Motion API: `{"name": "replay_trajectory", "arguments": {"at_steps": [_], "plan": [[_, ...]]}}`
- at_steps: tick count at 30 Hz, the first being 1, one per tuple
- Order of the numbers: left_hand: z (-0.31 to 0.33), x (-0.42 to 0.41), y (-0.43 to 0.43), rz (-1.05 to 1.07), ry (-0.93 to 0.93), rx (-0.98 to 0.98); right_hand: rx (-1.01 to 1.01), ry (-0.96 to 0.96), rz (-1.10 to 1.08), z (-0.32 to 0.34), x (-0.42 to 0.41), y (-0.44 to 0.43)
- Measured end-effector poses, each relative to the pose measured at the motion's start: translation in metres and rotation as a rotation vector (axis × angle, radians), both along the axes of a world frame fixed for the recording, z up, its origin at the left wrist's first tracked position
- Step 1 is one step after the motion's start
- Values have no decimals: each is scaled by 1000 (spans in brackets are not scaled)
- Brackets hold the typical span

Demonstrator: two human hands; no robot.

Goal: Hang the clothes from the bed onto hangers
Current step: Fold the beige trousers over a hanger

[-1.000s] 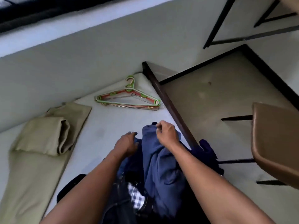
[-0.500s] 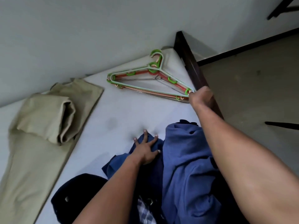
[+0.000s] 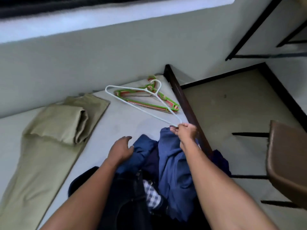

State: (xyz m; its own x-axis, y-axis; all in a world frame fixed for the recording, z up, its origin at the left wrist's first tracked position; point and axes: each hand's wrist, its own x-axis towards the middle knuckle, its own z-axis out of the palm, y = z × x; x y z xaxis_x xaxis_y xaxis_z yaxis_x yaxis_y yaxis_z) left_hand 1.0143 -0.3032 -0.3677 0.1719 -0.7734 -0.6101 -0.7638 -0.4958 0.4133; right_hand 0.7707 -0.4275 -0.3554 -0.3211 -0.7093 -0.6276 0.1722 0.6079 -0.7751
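I see bed (image 3: pixel 123 123) carrying clothes heap (image 3: pixel 150 194), blue garment (image 3: pixel 172 163) topmost | right grip (image 3: pixel 186 132) pinching white hanger (image 3: pixel 156 93) by one corner, lifted above green hangers (image 3: pixel 168 101) at bed's far corner | left grip (image 3: pixel 120 150) slack, resting on heap | khaki trousers (image 3: pixel 49 146) alongside, part folded.

A brown chair (image 3: pixel 287 163) stands on the beige floor (image 3: pixel 232 113), a black metal frame (image 3: pixel 251 31) by the pale wall (image 3: pixel 83 63).

My right hand (image 3: pixel 186 132) has drawn back from the stack of hangers (image 3: pixel 146 105) at the bed's (image 3: pixel 116 123) far right corner, now pinching a white hanger (image 3: pixel 141 109) by one end, while my left hand (image 3: pixel 120 151) no longer presses flat on the blue garment (image 3: pixel 142 146).
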Motion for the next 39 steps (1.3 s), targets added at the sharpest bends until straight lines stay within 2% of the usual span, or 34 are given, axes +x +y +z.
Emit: {"name": "replay_trajectory", "arguments": {"at_steps": [7, 14, 20, 25, 32, 36, 39], "plan": [[93, 93, 160, 11, -90, -68, 27, -97, 79, 64, 75, 190], [145, 228, 364, -15, -163, 26, -21, 52, 250, 115, 172, 388], [175, 334, 490, 27, -222, 45, 41, 63, 336, 127, 263, 507], [171, 396, 565, 118, -230, 117, 79, 98, 451, 111, 320, 560], [155, 456, 640, 171, -210, 200, 168, 166, 611, 69, 381, 591], [137, 484, 664, 256, -132, 221, 208, 212, 598, 64, 408, 608], [108, 506, 669, 190, -80, 250, 265, 199, 515, 48, 430, 627]]}}
